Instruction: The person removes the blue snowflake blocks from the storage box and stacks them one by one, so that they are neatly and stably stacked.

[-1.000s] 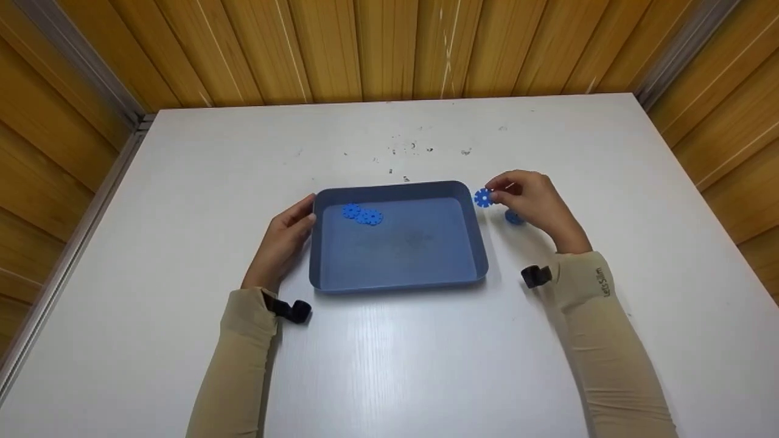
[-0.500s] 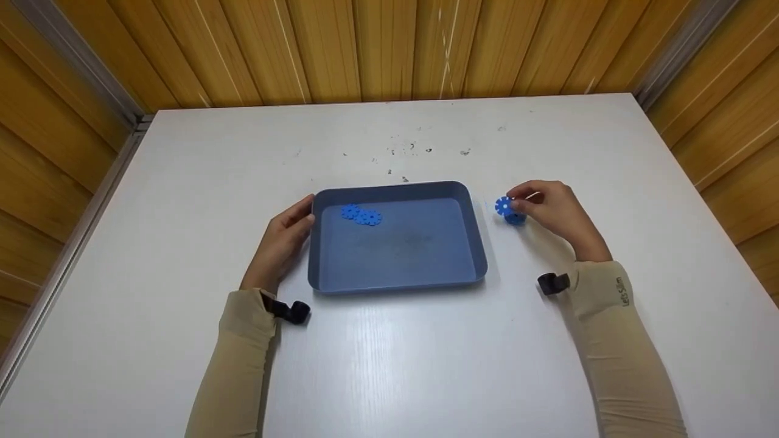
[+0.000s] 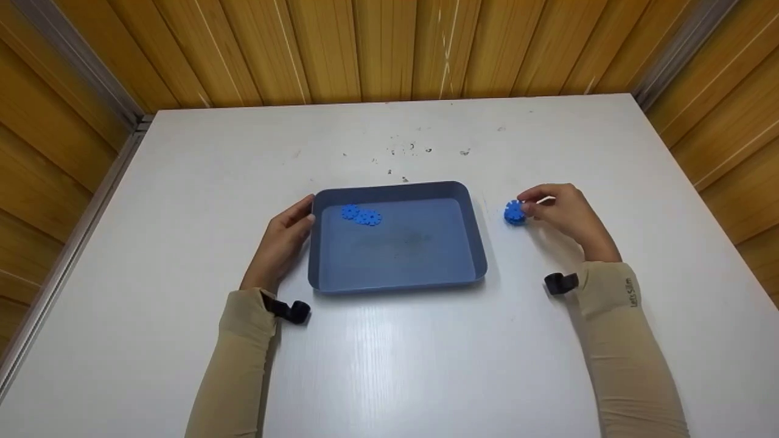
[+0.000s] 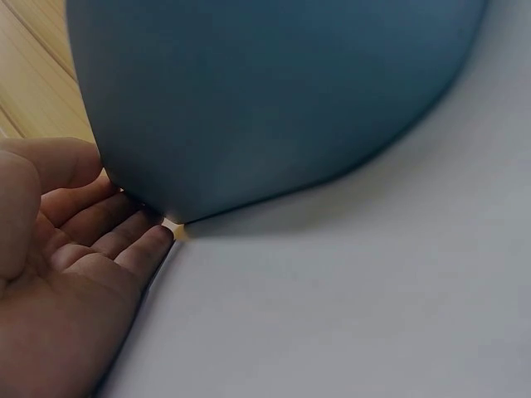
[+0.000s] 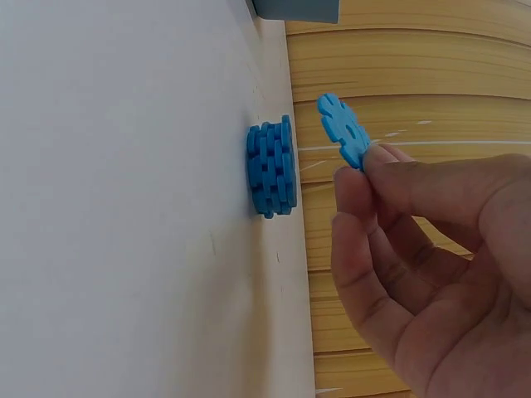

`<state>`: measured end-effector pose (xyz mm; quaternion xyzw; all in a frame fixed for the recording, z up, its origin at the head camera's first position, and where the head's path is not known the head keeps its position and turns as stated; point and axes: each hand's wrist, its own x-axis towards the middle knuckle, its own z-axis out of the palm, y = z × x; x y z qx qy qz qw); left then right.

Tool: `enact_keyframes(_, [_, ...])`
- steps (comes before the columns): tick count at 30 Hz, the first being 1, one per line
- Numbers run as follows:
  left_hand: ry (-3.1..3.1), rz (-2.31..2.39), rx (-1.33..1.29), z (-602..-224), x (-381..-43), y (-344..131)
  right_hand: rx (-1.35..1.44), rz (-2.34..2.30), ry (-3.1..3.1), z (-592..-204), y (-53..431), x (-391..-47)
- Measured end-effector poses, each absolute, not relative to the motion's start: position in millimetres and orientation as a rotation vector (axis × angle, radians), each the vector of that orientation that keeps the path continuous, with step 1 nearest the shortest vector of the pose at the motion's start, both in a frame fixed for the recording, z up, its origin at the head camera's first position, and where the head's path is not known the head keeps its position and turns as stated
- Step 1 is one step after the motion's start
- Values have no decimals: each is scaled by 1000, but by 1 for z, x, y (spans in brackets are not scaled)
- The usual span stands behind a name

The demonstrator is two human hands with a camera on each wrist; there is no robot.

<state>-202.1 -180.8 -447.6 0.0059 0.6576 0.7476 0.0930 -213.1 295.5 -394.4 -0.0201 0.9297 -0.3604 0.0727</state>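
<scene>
White table, wood-grain panels, grey posts

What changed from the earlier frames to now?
The right hand, pinching a blue disc, moved right and slightly toward the person, from beside the tray to above the disc stack. The left hand stayed at the tray's left side, the discs inside unmoved.
</scene>
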Motion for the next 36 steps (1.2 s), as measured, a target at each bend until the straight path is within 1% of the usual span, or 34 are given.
enact_keyframes(17, [2003, 2171, -14, -444, -202, -181, -21, -1079, 2746, -400, 304, -213])
enact_keyframes(30, [1959, 2216, 42, -446, -201, -181, 32, -1100, 2736, -397, 303, -212])
enact_keyframes(36, [1986, 2194, 3, -448, -202, -181, 17, -1072, 2770, -396, 300, -212])
